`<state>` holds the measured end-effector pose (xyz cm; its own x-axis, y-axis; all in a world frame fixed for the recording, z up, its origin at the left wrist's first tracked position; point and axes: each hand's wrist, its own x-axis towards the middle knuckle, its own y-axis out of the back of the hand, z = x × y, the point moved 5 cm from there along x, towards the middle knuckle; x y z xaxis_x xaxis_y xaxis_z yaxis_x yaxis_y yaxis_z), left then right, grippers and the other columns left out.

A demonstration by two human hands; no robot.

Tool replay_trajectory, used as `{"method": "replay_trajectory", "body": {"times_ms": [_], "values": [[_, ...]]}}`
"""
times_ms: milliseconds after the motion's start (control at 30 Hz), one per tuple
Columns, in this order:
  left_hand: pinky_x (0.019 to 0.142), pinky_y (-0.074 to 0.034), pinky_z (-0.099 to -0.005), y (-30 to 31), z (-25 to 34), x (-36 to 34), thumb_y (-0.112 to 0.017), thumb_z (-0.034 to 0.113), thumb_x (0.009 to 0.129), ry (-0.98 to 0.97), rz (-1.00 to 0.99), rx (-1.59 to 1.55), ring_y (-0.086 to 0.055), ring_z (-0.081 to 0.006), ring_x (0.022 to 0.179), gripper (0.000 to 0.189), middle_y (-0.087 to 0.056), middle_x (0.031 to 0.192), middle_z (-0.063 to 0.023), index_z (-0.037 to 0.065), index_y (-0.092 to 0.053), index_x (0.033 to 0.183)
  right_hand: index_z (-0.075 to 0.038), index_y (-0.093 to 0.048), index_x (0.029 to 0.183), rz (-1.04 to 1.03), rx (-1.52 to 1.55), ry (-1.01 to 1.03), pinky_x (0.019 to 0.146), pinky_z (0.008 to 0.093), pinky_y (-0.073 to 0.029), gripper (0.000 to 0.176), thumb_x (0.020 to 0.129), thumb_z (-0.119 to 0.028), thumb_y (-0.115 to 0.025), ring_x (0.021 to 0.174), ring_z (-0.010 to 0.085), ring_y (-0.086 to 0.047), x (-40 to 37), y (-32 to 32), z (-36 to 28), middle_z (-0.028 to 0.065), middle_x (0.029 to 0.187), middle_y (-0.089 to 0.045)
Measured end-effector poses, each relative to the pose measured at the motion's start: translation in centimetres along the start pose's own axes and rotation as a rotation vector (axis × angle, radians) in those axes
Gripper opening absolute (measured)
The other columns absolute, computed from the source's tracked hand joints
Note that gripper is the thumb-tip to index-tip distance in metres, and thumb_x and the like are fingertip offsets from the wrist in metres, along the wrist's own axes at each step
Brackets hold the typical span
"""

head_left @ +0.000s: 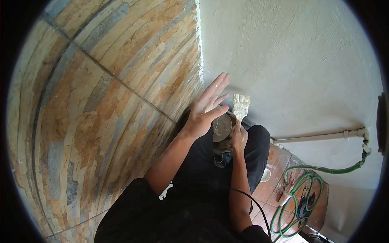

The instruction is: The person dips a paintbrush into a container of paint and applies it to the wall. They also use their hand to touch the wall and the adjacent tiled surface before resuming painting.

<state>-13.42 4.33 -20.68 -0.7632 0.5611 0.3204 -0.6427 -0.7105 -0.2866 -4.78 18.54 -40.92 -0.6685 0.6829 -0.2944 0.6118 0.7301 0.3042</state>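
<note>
My right hand [239, 139] grips a paintbrush [241, 106] by its handle, bristles pointing up. White paint coats the brush head, which is close to the pale plastered wall [279, 69]. Raised beside the corner where that wall meets the stone-patterned tile wall [117, 101], my left hand [206, 110] is open, its fingers stretched out and nothing in it. White smears mark its fingers. Between my knees, a round container [222, 127] with a whitish surface sits below the hands; part of it is hidden behind them.
A pipe [320, 138] runs along the lower plastered wall to a fitting at the right. From there a green hose [342, 170] drops and coils on the reddish tiled floor [264, 193]. A small white round container [266, 175] stands near my knee. A black cable [255, 201] crosses my right forearm.
</note>
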Motion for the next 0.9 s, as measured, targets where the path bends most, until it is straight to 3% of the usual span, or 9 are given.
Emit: {"method": "replay_trajectory", "body": {"times_ms": [200, 300, 367, 400, 467, 500, 600, 800, 900], "values": [[0.110, -0.017, -0.0490, 1.1, -1.0, 1.2, -0.044, -0.004, 0.079, 0.042, 0.075, -0.076, -0.007, -0.0307, 0.140, 0.073, -0.014, 0.149, -0.0225, 0.000, -0.012, 0.144, 0.002, -0.052, 0.066, -0.053, 0.077, -0.009, 0.049, 0.0314, -0.036, 0.051, 0.094, -0.039, -0.043, 0.050, 0.0119, -0.042, -1.5, 1.1, 0.6, 0.0040, 0.052, -0.045], [0.106, -0.027, -0.0466, 1.8, -0.9, 3.0, -0.042, -0.007, 0.078, 0.047, 0.216, 0.145, -0.023, -0.0312, 0.136, 0.078, -0.021, 0.147, -0.0217, 0.003, -0.003, 0.145, 0.001, -0.052, 0.064, -0.080, 0.101, -0.064, 0.048, 0.0297, -0.034, 0.051, 0.095, -0.039, -0.043, 0.049, 0.0105, -0.042, -1.9, 0.7, 2.3, 0.0030, 0.052, -0.045], [0.094, -0.041, -0.0429, 2.5, -0.9, 5.2, -0.044, -0.007, 0.076, 0.177, 0.281, 0.338, -0.050, -0.0337, 0.116, 0.086, -0.044, 0.132, -0.0239, 0.005, 0.007, 0.145, 0.000, -0.051, 0.063, -0.099, 0.097, -0.065, 0.047, 0.0291, -0.034, 0.051, 0.095, -0.039, -0.043, 0.048, 0.0099, -0.041, -1.8, 0.2, 3.2, 0.0026, 0.052, -0.045], [0.094, -0.041, -0.0429, 2.7, -0.7, 6.5, -0.044, -0.007, 0.076, 0.170, 0.299, 0.340, -0.050, -0.0337, 0.116, 0.086, -0.044, 0.132, -0.0239, 0.005, 0.007, 0.145, 0.000, -0.051, 0.063, -0.101, 0.097, -0.044, 0.046, 0.0293, -0.033, 0.051, 0.095, -0.039, -0.043, 0.048, 0.0102, -0.041, -1.8, 0.1, 3.3, 0.0027, 0.052, -0.044], [0.079, -0.047, -0.0408, 3.2, 0.1, 9.5, -0.050, -0.004, 0.073, 0.171, 0.319, 1.025, -0.062, -0.0347, 0.088, 0.093, -0.060, 0.105, -0.0243, 0.003, 0.011, 0.143, 0.000, -0.051, 0.063, -0.118, 0.090, -0.016, 0.046, 0.0296, -0.033, 0.051, 0.095, -0.039, -0.043, 0.048, 0.0104, -0.041, -1.9, -0.2, 3.2, 0.0027, 0.051, -0.044], [0.079, -0.047, -0.0408, 3.6, 0.0, 10.5, -0.050, -0.004, 0.073, 0.168, 0.336, 1.027, -0.062, -0.0347, 0.088, 0.093, -0.060, 0.105, -0.0243, 0.003, 0.011, 0.143, -0.001, -0.051, 0.062, -0.105, 0.087, -0.011, 0.046, 0.0293, -0.033, 0.050, 0.095, -0.038, -0.044, 0.047, 0.0103, -0.041, -1.9, -0.2, 3.0, 0.0026, 0.051, -0.043], [0.062, -0.050, -0.0407, 3.9, 0.9, 13.2, -0.053, -0.003, 0.070, 0.014, 0.327, 1.518, -0.063, -0.0343, 0.071, 0.093, -0.063, 0.089, -0.0253, -0.002, 0.007, 0.142, -0.001, -0.051, 0.062, -0.103, 0.096, 0.005, 0.045, 0.0285, -0.032, 0.050, 0.095, -0.037, -0.044, 0.046, 0.0101, -0.040, -2.0, -0.1, 2.2, 0.0023, 0.051, -0.043], [0.060, -0.052, -0.0413, 5.0, 1.0, 14.8, -0.054, 0.004, 0.075, 0.122, 0.373, 1.757, -0.065, -0.0332, 0.066, 0.089, -0.065, 0.077, -0.0207, -0.008, 0.004, 0.141, -0.004, -0.048, 0.061, -0.115, 0.155, -0.028, 0.039, 0.0257, -0.028, 0.048, 0.096, -0.036, -0.045, 0.040, 0.0077, -0.037, -1.9, -0.1, 2.2, -0.0002, 0.048, -0.040], [0.063, -0.053, -0.0365, 5.5, 0.3, 15.3, -0.053, 0.009, 0.080, 0.209, 0.348, 1.780, -0.067, -0.0278, 0.070, 0.090, -0.066, 0.088, -0.0221, -0.006, 0.013, 0.139, -0.006, -0.048, 0.061, -0.167, 0.226, -0.104, 0.037, 0.0243, -0.026, 0.047, 0.096, -0.037, -0.045, 0.038, 0.0065, -0.035, -1.7, -0.5, 2.9, -0.0012, 0.047, -0.039]]}}
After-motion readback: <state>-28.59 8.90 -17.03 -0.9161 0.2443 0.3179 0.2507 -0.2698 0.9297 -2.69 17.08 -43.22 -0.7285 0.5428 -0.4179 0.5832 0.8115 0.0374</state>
